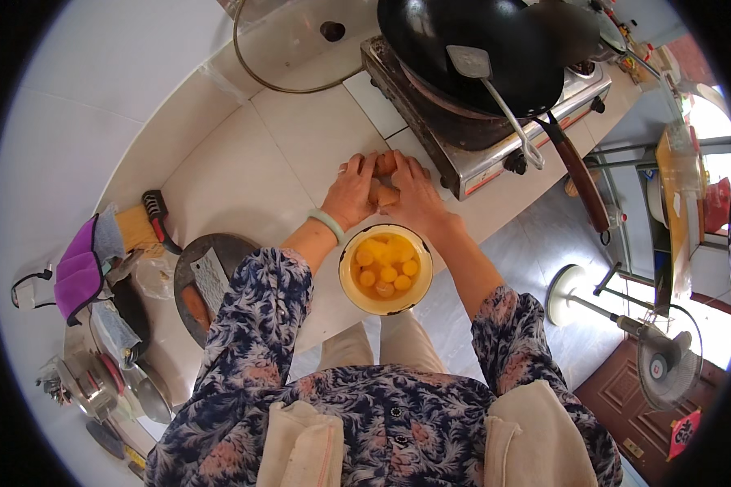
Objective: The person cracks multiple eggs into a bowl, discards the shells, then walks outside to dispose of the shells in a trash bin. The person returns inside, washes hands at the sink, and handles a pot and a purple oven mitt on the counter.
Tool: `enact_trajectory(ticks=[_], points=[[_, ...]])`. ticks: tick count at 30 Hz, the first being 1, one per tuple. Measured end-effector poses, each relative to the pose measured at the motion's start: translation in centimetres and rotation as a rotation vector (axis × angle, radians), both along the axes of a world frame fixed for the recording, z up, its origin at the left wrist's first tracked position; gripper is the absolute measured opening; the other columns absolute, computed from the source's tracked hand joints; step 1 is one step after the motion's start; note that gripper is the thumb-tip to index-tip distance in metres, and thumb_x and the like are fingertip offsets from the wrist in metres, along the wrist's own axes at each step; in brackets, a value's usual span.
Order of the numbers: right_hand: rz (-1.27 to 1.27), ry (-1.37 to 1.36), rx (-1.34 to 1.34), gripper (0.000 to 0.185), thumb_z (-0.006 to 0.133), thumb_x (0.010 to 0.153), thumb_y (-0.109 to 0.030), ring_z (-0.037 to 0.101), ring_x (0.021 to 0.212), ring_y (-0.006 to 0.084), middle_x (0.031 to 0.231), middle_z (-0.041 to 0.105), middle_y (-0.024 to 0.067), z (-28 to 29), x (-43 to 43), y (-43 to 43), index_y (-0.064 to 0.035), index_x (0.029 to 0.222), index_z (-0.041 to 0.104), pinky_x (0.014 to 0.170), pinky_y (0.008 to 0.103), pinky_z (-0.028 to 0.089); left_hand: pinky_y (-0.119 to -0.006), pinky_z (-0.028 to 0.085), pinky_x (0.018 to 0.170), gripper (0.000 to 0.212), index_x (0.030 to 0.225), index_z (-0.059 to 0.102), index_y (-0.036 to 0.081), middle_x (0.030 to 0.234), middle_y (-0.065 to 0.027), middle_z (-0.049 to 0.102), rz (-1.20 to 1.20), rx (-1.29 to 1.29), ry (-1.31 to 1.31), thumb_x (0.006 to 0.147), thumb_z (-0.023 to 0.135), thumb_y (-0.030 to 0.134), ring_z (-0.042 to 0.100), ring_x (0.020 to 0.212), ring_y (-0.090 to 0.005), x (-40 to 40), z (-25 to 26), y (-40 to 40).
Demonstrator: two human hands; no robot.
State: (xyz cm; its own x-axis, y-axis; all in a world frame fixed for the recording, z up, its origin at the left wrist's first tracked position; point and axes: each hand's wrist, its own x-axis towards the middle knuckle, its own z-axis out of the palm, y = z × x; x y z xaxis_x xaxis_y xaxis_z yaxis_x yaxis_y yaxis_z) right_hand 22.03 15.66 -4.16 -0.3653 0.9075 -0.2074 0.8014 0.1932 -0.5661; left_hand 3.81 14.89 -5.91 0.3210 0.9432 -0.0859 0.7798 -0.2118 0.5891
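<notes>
My left hand (353,190) and my right hand (418,193) are drawn together over the tiled counter. Both close around several brown eggshells (385,193), with another shell (385,162) showing between the fingertips. The fingers hide part of the shells. A pale green bangle (327,225) circles my left wrist. Just below the hands stands a cream enamel bowl (343,291) with a chipped dark rim. Several raw egg yolks (388,274) float in egg white inside it.
A black wok (463,97) with a metal spatula (470,62) sits on the gas stove (493,164); its handle (579,173) juts past the counter edge. A glass lid (292,55) leans behind. At left, a round chopping board (186,265) bears a cleaver (210,280). An electric fan (658,365) stands right.
</notes>
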Motion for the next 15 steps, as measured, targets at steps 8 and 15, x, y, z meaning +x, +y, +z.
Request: enact_trajectory(ticks=[8, 15], points=[[0.068, -0.039, -0.221, 0.105, 0.086, 0.07, -0.021, 0.044, 0.133, 0.0373, 0.148, 0.038, 0.0205, 1.7, -1.8, 2.1, -0.003, 0.153, 0.025, 0.112, 0.0421, 0.041, -0.047, 0.048, 0.102, 0.098, 0.149, 0.032, 0.007, 0.135, -0.0186, 0.047, -0.03, -0.114, 0.007, 0.065, 0.082, 0.01, 0.049, 0.122, -0.0433, -1.1, 0.1, 1.4], [-0.012, 0.231, -0.246, 0.102, 0.086, 0.07, -0.02, 0.045, 0.136, 0.0329, 0.147, 0.041, 0.016, 0.3, -1.0, 1.9, -0.0101, 0.154, 0.029, 0.113, 0.0381, 0.041, -0.042, 0.042, 0.109, 0.094, 0.148, 0.032, 0.002, 0.142, -0.021, 0.048, -0.134, -0.182, -0.125, 0.068, 0.081, 0.01, 0.044, 0.131, -0.0385, -2.2, -1.4, 2.3]])
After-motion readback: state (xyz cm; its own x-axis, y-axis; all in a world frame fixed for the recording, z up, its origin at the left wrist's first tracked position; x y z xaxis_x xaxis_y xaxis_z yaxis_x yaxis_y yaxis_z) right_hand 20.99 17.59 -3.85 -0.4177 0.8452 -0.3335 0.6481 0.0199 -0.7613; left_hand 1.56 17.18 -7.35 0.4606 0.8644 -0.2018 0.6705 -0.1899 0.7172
